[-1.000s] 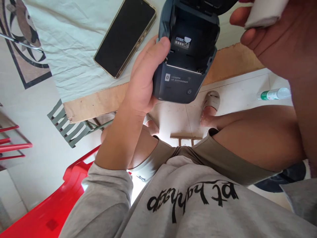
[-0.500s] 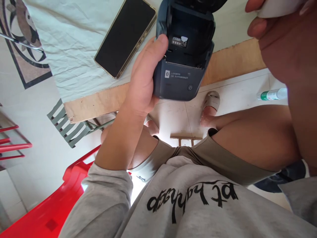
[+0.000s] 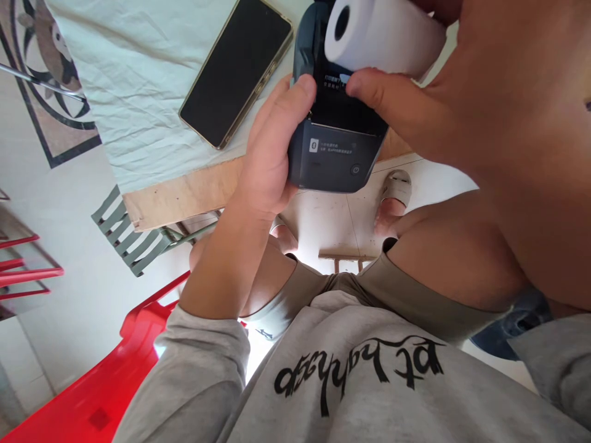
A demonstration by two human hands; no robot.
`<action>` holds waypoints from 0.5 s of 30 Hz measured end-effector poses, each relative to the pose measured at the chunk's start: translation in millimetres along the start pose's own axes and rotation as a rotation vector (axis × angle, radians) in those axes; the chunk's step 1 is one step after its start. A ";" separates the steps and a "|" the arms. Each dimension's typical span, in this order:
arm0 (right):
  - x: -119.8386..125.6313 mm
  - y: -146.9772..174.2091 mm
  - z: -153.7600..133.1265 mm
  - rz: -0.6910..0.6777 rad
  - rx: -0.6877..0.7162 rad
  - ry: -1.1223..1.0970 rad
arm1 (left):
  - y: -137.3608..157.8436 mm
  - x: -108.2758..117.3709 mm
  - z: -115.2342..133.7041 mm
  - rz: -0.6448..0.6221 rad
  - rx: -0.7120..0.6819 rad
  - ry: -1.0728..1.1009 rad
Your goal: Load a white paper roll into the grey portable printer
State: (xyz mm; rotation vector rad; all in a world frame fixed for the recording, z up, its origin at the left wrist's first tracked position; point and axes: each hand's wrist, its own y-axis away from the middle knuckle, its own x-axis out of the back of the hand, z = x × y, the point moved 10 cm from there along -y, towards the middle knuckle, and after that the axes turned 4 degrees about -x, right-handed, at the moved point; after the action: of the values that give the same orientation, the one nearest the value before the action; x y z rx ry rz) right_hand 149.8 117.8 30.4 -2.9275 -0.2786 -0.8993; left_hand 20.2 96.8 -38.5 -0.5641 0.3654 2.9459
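My left hand (image 3: 274, 138) is wrapped round the side of a dark blue portable label printer (image 3: 332, 157), its thumb on the rim of the open compartment. The printer has a power button and a small Bluetooth label on its front. My right hand (image 3: 415, 117) grips a roll of white paper (image 3: 388, 37) by its sides, over the open compartment. The roll's hollow end faces left. Its thumb tip is near the sticker inside the compartment. The roll and the right hand hide the printer's lid and much of the compartment.
A black phone (image 3: 235, 71) with a gold edge lies on the pale green cloth (image 3: 138, 86) over a wooden table (image 3: 184, 191). A green slatted stool (image 3: 132, 234) stands under the table's left corner. At the left is a red plastic chair (image 3: 92, 381).
My right hand has moved left with the paper roll, from the upper right to over the printer's open compartment. The left hand and the printer have hardly moved.
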 end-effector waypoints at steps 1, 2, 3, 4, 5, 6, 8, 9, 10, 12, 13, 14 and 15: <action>-3.0 -0.4 -2.7 -0.001 0.000 0.185 | 0.0 -2.6 2.1 -0.007 -0.031 0.030; -5.6 -0.6 -4.9 -0.004 -0.002 0.351 | 0.2 -4.9 3.6 -0.015 -0.054 0.051; -7.6 -0.8 -6.7 -0.010 -0.004 0.468 | 0.5 -6.6 4.2 -0.022 -0.065 0.061; -9.4 -0.9 -8.1 -0.022 -0.005 0.526 | 0.9 -7.5 3.8 -0.023 -0.063 0.060; -10.7 -0.9 -9.8 -0.031 0.002 0.564 | 1.3 -7.5 3.9 -0.020 -0.063 0.060; -11.9 -0.8 -11.8 -0.039 0.018 0.595 | 1.8 -7.3 4.1 -0.018 -0.064 0.061; -13.2 -0.5 -14.0 -0.044 0.055 0.633 | 3.0 -7.3 4.5 -0.021 -0.062 0.063; -13.7 -0.2 -13.4 -0.048 0.069 0.641 | 3.6 -7.4 4.6 -0.025 -0.061 0.064; -14.0 0.2 -12.5 -0.051 0.084 0.640 | 4.2 -7.5 4.8 -0.029 -0.060 0.064; -14.3 1.9 -11.7 -0.049 0.134 0.613 | 5.2 -7.5 5.7 -0.040 -0.066 0.061; -14.5 3.7 -14.1 -0.041 0.185 0.591 | 5.4 -7.3 6.5 -0.044 -0.073 0.059; -15.5 6.3 -17.4 -0.036 0.241 0.573 | 5.5 -7.2 7.7 -0.050 -0.084 0.056; -17.6 9.6 -21.3 -0.038 0.299 0.560 | 5.4 -7.2 9.2 -0.056 -0.098 0.056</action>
State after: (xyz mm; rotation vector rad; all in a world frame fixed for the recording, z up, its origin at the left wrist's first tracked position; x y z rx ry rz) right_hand 125.7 103.2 38.0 -2.2948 -0.3858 -1.4801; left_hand 22.8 93.4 -26.3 -0.6583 0.2079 2.9115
